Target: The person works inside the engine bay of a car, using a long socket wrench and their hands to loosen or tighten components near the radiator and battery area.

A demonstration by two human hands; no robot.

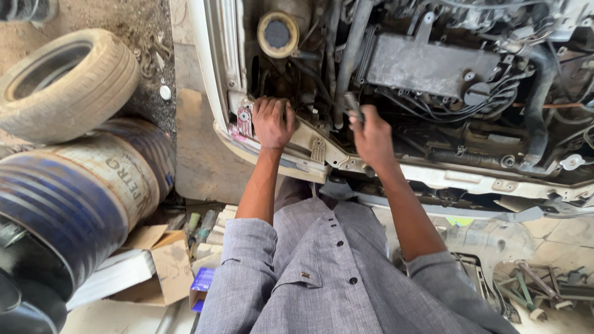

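left hand flat on car front panel; right hand grips tool handle

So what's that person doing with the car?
A person in a grey shirt leans over an open engine bay. The left hand rests flat on the white front frame of the car. The right hand grips a dark tool handle that reaches down among the hoses. A worn tyre and a blue barrel lie on the ground to the left.
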